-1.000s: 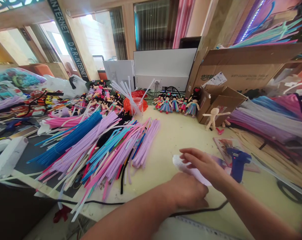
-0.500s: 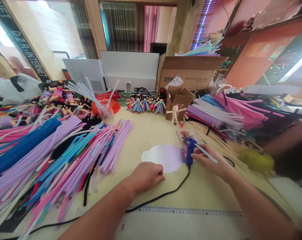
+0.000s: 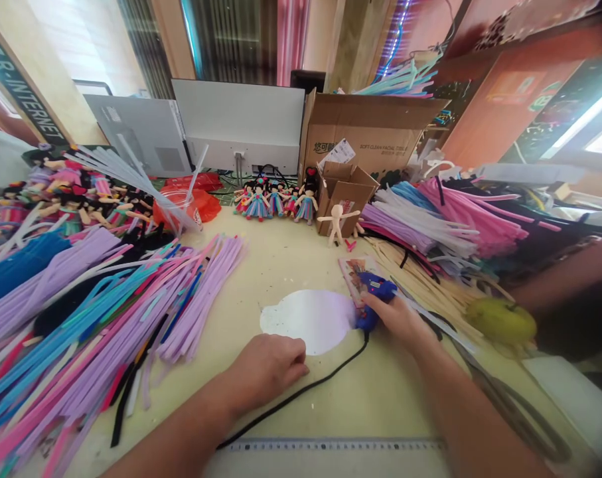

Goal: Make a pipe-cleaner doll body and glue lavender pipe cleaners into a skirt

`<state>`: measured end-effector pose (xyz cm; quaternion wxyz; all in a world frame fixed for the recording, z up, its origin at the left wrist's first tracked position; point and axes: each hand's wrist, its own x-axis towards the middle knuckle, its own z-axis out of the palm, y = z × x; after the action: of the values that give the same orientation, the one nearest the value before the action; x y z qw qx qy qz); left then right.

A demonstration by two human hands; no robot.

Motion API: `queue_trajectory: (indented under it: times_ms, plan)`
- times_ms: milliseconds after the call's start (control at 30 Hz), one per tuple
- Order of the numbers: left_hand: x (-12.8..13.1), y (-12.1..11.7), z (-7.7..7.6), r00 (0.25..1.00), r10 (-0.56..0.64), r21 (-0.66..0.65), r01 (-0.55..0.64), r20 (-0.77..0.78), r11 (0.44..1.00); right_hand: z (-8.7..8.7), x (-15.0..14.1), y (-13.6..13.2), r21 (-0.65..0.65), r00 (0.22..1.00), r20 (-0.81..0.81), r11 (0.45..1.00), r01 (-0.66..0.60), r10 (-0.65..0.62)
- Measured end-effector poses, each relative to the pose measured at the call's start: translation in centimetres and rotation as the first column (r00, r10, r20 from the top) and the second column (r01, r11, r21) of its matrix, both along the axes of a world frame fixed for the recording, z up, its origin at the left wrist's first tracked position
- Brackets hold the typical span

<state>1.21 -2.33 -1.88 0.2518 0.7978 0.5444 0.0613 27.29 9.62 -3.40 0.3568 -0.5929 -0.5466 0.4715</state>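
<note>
In my right hand (image 3: pixel 397 318) is a blue hot glue gun (image 3: pixel 379 287), tilted with its front pointing left over the table. A long translucent glue stick (image 3: pixel 437 315) sticks out behind it, and its black cord (image 3: pixel 325 377) trails toward me. My left hand (image 3: pixel 271 364) is closed, its knuckles up, at the near edge of a shiny white-lilac oval sheet (image 3: pixel 308 318). Whatever its curled fingers may hold is hidden. A small printed picture card (image 3: pixel 349 273) lies partly behind the glue gun.
Bundles of coloured pipe cleaners (image 3: pixel 126 318) cover the left, with more bundles (image 3: pixel 445 216) at right. Finished dolls (image 3: pixel 261 200) and a bare beige doll figure (image 3: pixel 336 224) stand near cardboard boxes (image 3: pixel 375 136). A ruler strip (image 3: pixel 330 446) runs along the front; a yellow-green round object (image 3: pixel 500 320) sits right.
My right hand has turned the glue gun from upright to tilted and shifted its grip higher. The view has shifted, so my left hand appears further left and still closed.
</note>
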Motion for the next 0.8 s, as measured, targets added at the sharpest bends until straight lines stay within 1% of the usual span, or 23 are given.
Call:
queue_trajectory:
  times_ms: [100, 200, 367, 533, 667, 733, 800]
  plan:
    - [0.0, 0.0, 0.0, 1.000, 0.011, -0.016, -0.011, 0.009, 1.000, 0.8, 0.2, -0.1, -0.072, 0.994, -0.094, 0.996, 0.054, -0.061]
    - [-0.1, 0.0, 0.0, 0.999, 0.012, -0.017, -0.011, 0.041, 1.000, 1.6, 0.1, -0.2, -0.135, 0.972, -0.206, 0.987, 0.091, -0.117]
    - [-0.2, -0.1, 0.0, 0.997, 0.006, -0.026, -0.004, 0.071, 1.000, 1.9, -0.1, -0.2, -0.179, 0.896, -0.401, 0.975, 0.131, -0.194]
    - [0.0, -0.1, 0.1, 0.998, 0.001, -0.030, 0.001, 0.068, 1.000, 2.1, -0.4, -0.5, -0.233, 0.828, -0.511, 0.964, 0.126, -0.231]
    - [0.0, -0.1, 0.2, 0.998, 0.019, -0.021, -0.018, 0.058, 1.000, 2.5, -0.5, -0.6, -0.206, 0.786, -0.580, 0.972, 0.112, -0.214]
    - [0.0, -0.1, 0.2, 0.998, 0.035, -0.022, -0.034, 0.056, 0.999, 2.5, -0.4, -0.7, -0.148, 0.741, -0.648, 0.983, 0.105, -0.177]
    - [0.0, 0.0, 0.2, 0.997, 0.049, -0.021, -0.048, 0.057, 0.999, 2.6, -0.3, -0.8, -0.068, 0.713, -0.694, 0.995, 0.077, -0.103]
